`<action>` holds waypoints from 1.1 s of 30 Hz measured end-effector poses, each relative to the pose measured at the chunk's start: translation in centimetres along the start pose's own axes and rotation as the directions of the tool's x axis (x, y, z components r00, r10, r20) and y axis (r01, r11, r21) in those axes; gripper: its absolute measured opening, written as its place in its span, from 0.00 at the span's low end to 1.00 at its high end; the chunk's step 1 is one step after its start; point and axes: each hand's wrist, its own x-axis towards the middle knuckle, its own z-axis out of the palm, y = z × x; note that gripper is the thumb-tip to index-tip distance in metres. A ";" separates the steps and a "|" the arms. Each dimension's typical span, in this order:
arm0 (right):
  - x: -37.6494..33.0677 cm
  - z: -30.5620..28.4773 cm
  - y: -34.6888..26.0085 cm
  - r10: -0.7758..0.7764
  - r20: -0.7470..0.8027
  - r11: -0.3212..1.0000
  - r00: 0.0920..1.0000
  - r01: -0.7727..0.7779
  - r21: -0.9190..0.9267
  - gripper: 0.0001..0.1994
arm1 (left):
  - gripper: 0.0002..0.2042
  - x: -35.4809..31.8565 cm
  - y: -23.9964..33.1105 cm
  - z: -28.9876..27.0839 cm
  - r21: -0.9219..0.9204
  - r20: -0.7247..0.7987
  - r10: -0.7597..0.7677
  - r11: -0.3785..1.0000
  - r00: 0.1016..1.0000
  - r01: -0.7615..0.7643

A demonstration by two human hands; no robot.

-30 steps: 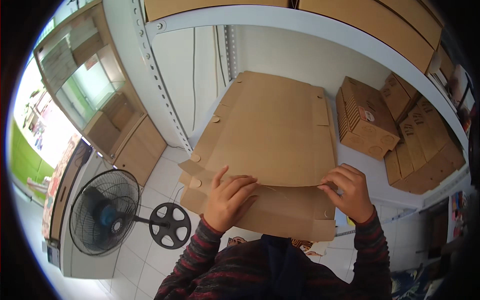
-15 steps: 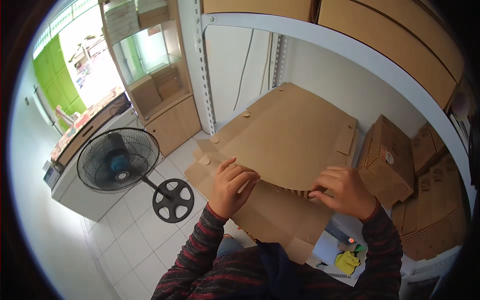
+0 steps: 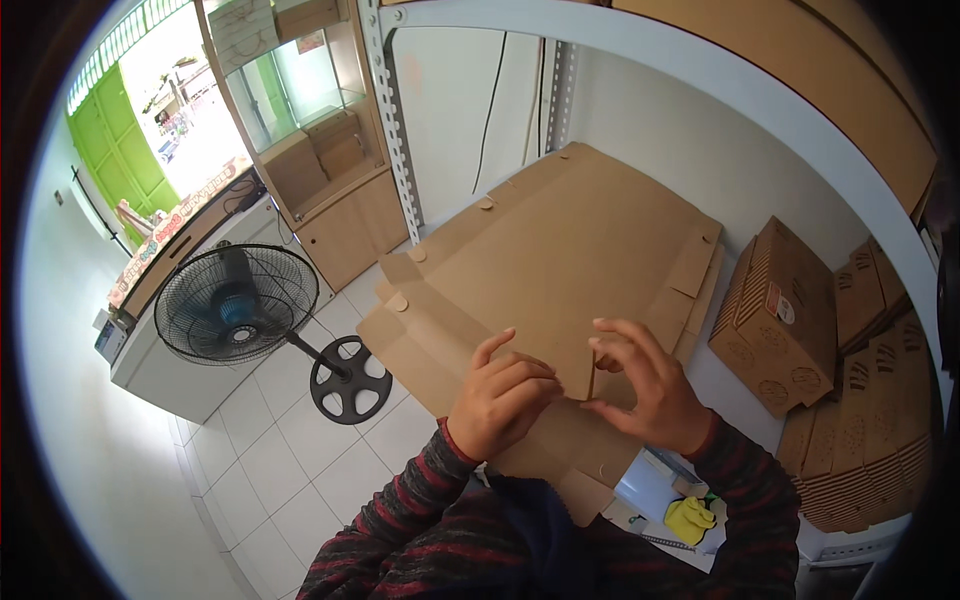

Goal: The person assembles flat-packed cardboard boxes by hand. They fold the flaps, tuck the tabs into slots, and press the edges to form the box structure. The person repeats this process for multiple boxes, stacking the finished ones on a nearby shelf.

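A large flat brown cardboard box blank with cut tabs along its edges lies in front of me. My left hand is over its near part, with curled fingers at a cardboard edge and the thumb mostly hidden. Close to its right, my right hand is curved, thumb below and fingers above. A narrow upright cardboard flap shows between that thumb and the fingertips. The near panel of the blank reaches down toward my body, partly covered by my hands.
At left stands a black pedestal fan on a tiled floor. Behind it is a wood-and-glass cabinet. Folded cardboard boxes stand at the right. A white metal shelf beam arches overhead. Yellow cloth lies near my right forearm.
Both hands have come closer together over the near part of the blank, the left shifting right and down, the right shifting left. A narrow flap now shows upright at my right fingers.
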 end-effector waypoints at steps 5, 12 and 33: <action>-2.2 0.9 2.2 0.021 0.081 0.999 0.997 -0.017 -0.045 0.23 | 0.09 0.3 0.8 0.1 -0.057 0.141 -0.099 0.993 0.985 0.108; -3.3 1.9 3.0 -0.037 0.106 0.999 0.994 0.039 -0.022 0.22 | 0.10 -0.3 1.1 -0.2 -0.069 0.219 -0.108 0.990 0.970 0.126; -3.2 2.9 3.2 -0.324 0.049 0.912 0.945 0.326 -0.250 0.07 | 0.10 0.3 3.1 1.4 -0.118 -0.064 -0.335 0.938 0.940 0.326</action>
